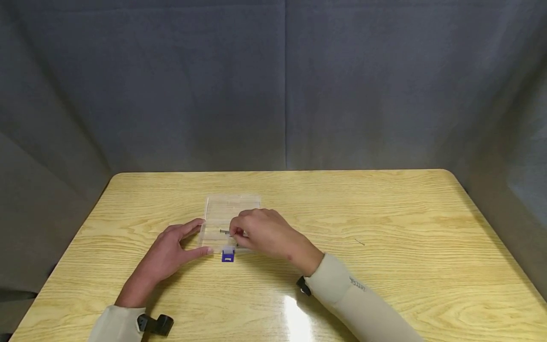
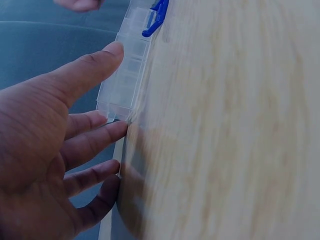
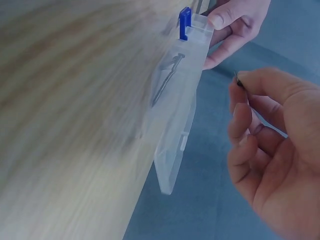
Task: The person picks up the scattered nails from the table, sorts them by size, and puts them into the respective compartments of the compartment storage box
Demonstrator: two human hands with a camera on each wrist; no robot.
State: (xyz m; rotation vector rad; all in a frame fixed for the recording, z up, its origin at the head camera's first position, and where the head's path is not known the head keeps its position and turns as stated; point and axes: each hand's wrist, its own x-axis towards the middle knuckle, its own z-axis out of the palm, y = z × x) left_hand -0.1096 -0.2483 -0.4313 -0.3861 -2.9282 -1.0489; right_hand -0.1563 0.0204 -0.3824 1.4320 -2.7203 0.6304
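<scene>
A flat clear plastic box (image 1: pixel 232 206) with a blue latch (image 1: pixel 228 256) lies on the wooden table (image 1: pixel 384 213). My left hand (image 1: pixel 204 236) braces its front-left corner, thumb along the front edge and straight fingers against the left side. The left wrist view shows that thumb (image 2: pixel 107 57) and those fingers touching the box (image 2: pixel 125 80). My right hand (image 1: pixel 234 232) hovers over the box and pinches a small dark screw (image 1: pixel 224 232) between thumb and forefinger. From the right wrist, the screw tip (image 3: pixel 236 76) peeks out of the pinch, and more screws (image 3: pixel 167 80) lie inside the box (image 3: pixel 175 150).
A thin dark sliver (image 1: pixel 359 242) lies on the table to the right of the box. Grey cloth walls stand behind and on both sides. The table's rounded far edge runs just beyond the box.
</scene>
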